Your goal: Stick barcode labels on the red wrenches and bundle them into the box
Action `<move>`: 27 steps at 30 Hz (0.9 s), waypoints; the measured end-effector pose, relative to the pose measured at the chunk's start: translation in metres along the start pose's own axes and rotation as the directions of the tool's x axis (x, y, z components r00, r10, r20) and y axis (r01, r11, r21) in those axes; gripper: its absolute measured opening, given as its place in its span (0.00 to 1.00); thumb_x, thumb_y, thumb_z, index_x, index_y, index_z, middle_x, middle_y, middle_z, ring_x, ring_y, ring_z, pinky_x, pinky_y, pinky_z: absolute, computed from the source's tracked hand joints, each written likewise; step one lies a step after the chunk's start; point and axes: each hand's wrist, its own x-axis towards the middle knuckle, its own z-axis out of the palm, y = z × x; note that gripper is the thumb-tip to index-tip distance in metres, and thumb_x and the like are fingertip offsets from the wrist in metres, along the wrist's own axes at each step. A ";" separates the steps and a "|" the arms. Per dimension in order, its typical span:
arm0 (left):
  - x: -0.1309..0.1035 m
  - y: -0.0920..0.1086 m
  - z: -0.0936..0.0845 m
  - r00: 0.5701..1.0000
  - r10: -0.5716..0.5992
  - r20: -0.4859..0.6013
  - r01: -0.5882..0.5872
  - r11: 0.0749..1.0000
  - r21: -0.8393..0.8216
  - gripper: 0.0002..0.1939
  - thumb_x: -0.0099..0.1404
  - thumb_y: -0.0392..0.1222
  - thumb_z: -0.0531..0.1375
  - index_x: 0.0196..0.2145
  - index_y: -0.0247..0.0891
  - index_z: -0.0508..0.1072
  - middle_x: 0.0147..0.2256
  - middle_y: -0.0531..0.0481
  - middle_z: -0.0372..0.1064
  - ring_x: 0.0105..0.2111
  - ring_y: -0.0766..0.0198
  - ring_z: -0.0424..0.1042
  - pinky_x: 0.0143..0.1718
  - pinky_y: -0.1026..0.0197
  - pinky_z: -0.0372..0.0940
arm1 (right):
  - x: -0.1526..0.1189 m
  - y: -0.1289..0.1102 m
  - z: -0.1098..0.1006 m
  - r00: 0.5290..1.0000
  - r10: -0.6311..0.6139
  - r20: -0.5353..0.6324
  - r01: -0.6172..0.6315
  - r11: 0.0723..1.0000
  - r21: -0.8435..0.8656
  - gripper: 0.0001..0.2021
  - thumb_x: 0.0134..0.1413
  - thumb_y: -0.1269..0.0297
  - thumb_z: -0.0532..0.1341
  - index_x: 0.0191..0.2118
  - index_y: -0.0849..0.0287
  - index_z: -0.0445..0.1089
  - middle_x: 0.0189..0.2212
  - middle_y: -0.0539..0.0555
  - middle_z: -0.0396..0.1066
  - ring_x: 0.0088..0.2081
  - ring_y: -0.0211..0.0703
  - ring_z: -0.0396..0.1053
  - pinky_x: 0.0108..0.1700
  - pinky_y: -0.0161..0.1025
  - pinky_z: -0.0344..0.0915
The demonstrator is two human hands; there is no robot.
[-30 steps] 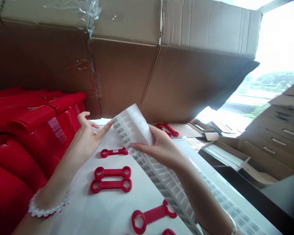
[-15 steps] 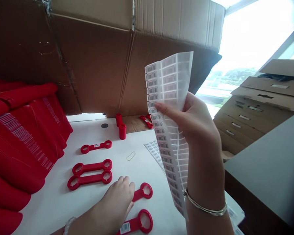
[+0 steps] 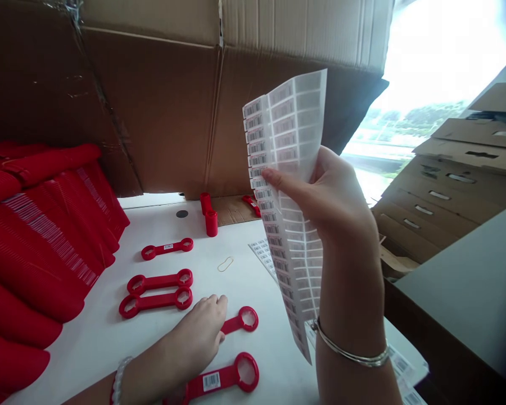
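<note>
Moved hands: compared with one second ago, the left hand (image 3: 200,326) went from the corner of the barcode sheet (image 3: 283,135) down to the near red piece (image 3: 233,324), and the sheet now stands more upright. Against half a second ago, both hands look almost the same.
Meaning: by judgement, the work has passed from the sheet to this piece.
Red stack: at far left, the red stack (image 3: 37,253) stands beside the white tabletop (image 3: 253,287).
Lying pieces: right of the stack, the labelled far piece (image 3: 178,246) lies behind the unlabelled pair (image 3: 160,301), whose two bars are side by side.
Left hand: narrow and curled over the near red piece; the fingertips are hidden, so it is not possible to say whether it grips or only presses.
Near red piece: one ring shows beyond the knuckles; its middle is covered, so a label there cannot be confirmed.
Front piece: nearest to the camera, the front piece (image 3: 228,376) carries a barcode label.
Rubber band: the thin band (image 3: 225,264) lies alone behind the left hand.
Right hand: this hand (image 3: 335,197) pinches the barcode sheet, thumb on its printed side, well above the tabletop.
Boxes: farthest right, cardboard boxes (image 3: 430,185) are piled up.
</note>
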 end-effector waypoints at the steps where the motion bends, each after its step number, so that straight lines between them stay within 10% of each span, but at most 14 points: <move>1: -0.001 0.001 -0.001 1.000 -0.006 0.003 0.006 1.000 -0.009 0.10 0.66 0.29 0.54 0.44 0.36 0.66 0.49 0.40 0.69 0.50 0.50 0.69 0.50 0.50 0.65 | 0.000 0.000 0.000 1.000 0.003 0.000 -0.003 1.000 0.002 0.18 0.47 0.65 0.75 0.45 0.60 0.75 0.39 0.56 0.80 0.39 0.55 0.80 0.36 0.44 0.80; 12: 0.017 -0.031 0.001 1.000 0.018 0.022 -0.015 0.991 -0.132 0.09 0.60 0.40 0.60 0.40 0.40 0.69 0.43 0.49 0.71 0.38 0.58 0.72 0.33 0.59 0.63 | 0.003 0.001 0.007 0.998 0.032 0.050 -0.031 0.999 -0.028 0.21 0.44 0.59 0.76 0.44 0.60 0.74 0.37 0.56 0.80 0.35 0.52 0.79 0.33 0.46 0.79; 27: 0.011 -0.015 0.000 0.996 0.043 -0.072 -0.037 0.996 0.083 0.08 0.63 0.36 0.58 0.42 0.36 0.71 0.49 0.38 0.69 0.50 0.46 0.70 0.51 0.45 0.66 | 0.003 0.012 0.027 0.976 0.042 0.212 -0.027 0.997 -0.077 0.16 0.49 0.59 0.72 0.42 0.59 0.73 0.38 0.55 0.79 0.39 0.52 0.77 0.39 0.48 0.74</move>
